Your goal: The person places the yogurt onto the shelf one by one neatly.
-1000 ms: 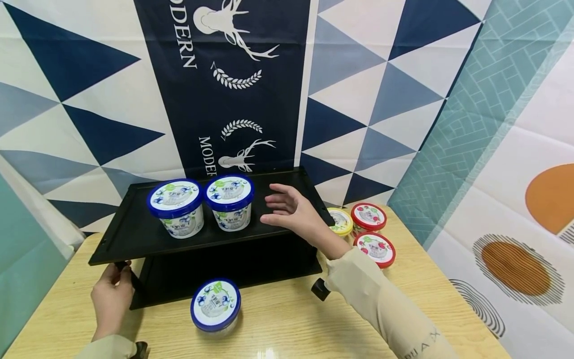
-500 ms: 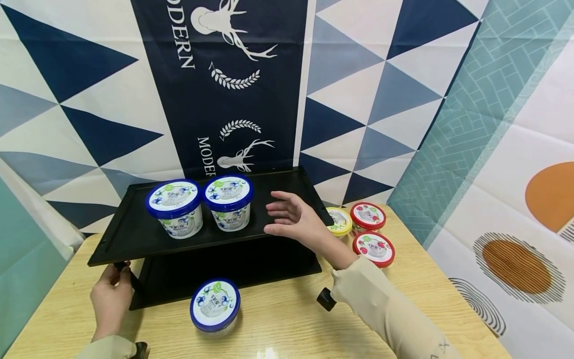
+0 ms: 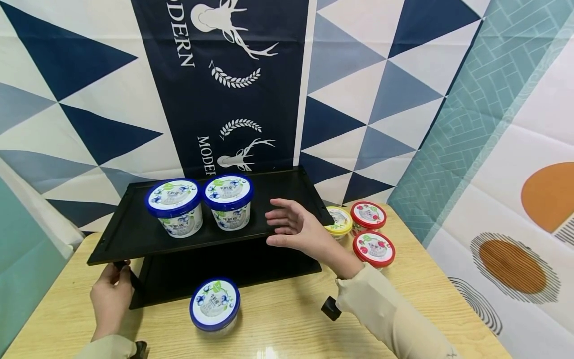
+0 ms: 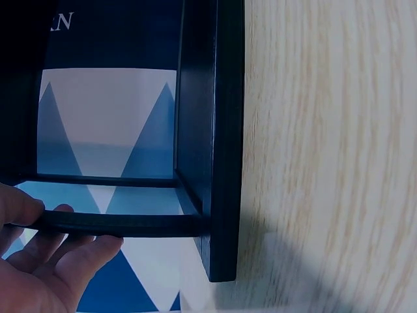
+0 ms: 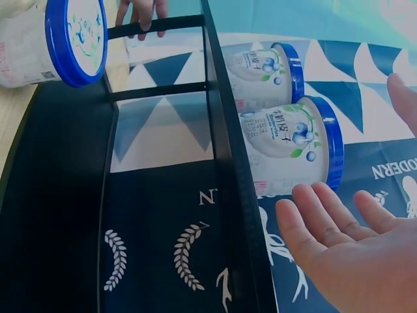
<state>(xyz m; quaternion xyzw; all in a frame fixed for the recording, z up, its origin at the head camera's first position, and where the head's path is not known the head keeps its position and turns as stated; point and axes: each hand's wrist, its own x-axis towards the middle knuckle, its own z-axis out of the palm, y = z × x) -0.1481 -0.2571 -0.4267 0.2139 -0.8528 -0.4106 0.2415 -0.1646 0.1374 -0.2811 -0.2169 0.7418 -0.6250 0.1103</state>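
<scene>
A black two-tier shelf (image 3: 278,199) stands on the table. My left hand (image 3: 109,299) grips its front left post (image 4: 130,225), thumb and fingers round it. On the top board sit two white tubs with blue lids, a left tub (image 3: 181,224) and a right tub (image 3: 230,217), side by side. My right hand (image 3: 298,229) hovers at the right part of the top board, fingers spread and slightly bent, holding nothing; a gap separates it from the right tub. In front of the shelf a third blue-lidded tub (image 3: 215,304) stands on the table.
Right of the shelf are a yellow-lidded tub (image 3: 339,222), partly hidden by the shelf, and two red-lidded tubs, one behind (image 3: 368,215) and one in front (image 3: 374,248). A patterned cloth (image 3: 350,99) hangs behind the wooden table (image 3: 278,319).
My right hand has drifted slightly down and to the right, away from the right tub. The left hand, the shelf and the tubs have stayed where they were.
</scene>
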